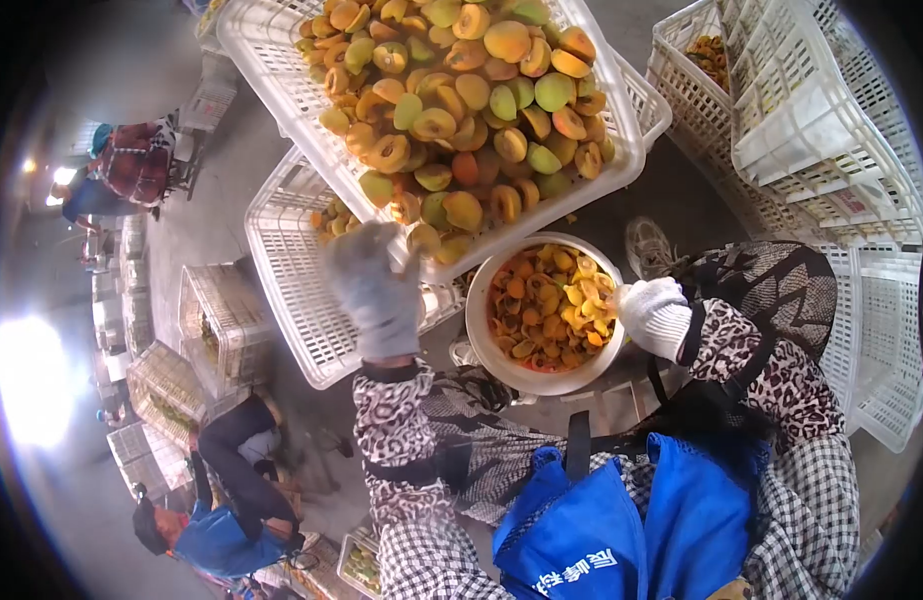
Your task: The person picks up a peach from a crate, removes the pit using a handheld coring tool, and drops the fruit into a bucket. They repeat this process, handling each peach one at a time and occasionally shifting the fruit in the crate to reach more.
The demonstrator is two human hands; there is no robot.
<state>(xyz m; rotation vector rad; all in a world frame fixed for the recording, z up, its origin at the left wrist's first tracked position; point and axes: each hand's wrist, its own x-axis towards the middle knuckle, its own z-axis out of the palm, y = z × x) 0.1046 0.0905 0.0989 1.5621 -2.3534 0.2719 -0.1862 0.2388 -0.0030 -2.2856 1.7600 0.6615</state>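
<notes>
My left hand (pixel 374 290), in a pale glove, is blurred by motion at the near corner of a white plastic crate (pixel 542 236). Halved peaches (pixel 462 110), orange and green, fill that crate. Over the right rim of a white bucket (pixel 479 335), my right hand (pixel 654 315) is closed in a white knit glove, and I cannot tell what it grips. Yellow-orange fruit pieces (pixel 547 310) lie inside the bucket, between my knees.
Beneath the full crate stands another white crate (pixel 302 300) with fruit in it. Stacked crates (pixel 802 130) rise on the right. A seated person (pixel 227 535) is at lower left, and another person (pixel 132 165) is farther off. More crates (pixel 222 320) stand on the left floor.
</notes>
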